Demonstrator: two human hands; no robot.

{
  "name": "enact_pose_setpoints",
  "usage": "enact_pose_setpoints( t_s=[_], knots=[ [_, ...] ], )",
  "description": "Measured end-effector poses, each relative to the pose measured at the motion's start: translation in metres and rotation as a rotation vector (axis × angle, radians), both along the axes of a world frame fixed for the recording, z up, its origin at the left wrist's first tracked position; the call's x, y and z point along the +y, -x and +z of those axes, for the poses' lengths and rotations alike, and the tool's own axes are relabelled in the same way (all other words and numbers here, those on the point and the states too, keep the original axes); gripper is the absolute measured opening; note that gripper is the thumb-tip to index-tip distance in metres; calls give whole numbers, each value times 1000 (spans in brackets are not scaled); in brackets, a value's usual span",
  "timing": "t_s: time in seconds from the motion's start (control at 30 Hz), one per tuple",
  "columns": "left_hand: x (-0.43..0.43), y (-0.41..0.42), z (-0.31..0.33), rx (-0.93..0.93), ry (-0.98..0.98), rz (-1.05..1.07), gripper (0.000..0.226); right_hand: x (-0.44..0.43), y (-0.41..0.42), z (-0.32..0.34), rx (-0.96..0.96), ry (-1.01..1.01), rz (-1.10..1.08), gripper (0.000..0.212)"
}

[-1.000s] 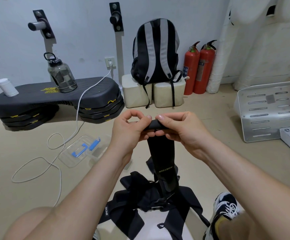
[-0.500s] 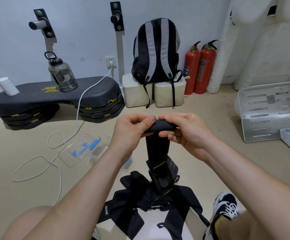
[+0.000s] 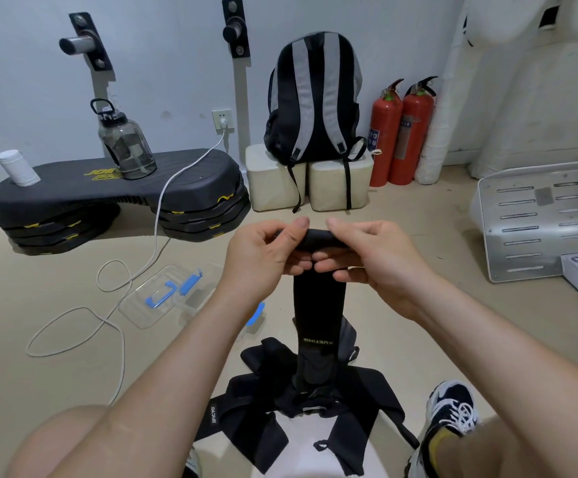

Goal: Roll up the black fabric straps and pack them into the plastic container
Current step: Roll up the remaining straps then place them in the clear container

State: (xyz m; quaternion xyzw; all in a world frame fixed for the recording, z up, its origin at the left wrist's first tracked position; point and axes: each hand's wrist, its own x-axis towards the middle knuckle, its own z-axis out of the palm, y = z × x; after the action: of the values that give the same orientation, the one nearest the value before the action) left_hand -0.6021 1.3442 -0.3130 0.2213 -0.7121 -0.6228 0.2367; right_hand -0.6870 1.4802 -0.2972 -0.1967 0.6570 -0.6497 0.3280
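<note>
Black strap (image 3: 318, 305), rolled top edge pinched by L hand (image 3: 263, 258) & R hand (image 3: 375, 262), tail hanging free.

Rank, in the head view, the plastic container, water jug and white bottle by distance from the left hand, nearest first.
From the left hand:
1. plastic container, on the floor to its left.
2. water jug, on the black platform beyond.
3. white bottle, at the platform's far left end.

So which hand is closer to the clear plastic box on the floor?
Left. The left hand pinches the rolled end of the strap, just right of the box and above it. The right hand pinches the roll's other side, farther away.
</note>
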Motion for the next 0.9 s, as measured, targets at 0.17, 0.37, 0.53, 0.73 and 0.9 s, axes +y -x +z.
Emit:
enact_pose_setpoints(
  t_s=[0.17,0.37,0.53,0.73,0.9],
  knots=[
    [0,1,-3,-52,-174,-31,41,-4,-3,-8,184,-32,-45,15],
    [5,2,1,5,-337,74,15,-9,-4,-12,153,44,-122,9],
    [5,2,2,-32,-391,37,13,-11,-5,-13,-116,135,-130,16],
    [7,-8,-6,-206,-542,-183,10,-11,-3,-23,-343,85,-47,41],
    [13,-23,-12,-133,-461,-125,8,-15,-19,-34,-111,97,15,41]
  ],
)
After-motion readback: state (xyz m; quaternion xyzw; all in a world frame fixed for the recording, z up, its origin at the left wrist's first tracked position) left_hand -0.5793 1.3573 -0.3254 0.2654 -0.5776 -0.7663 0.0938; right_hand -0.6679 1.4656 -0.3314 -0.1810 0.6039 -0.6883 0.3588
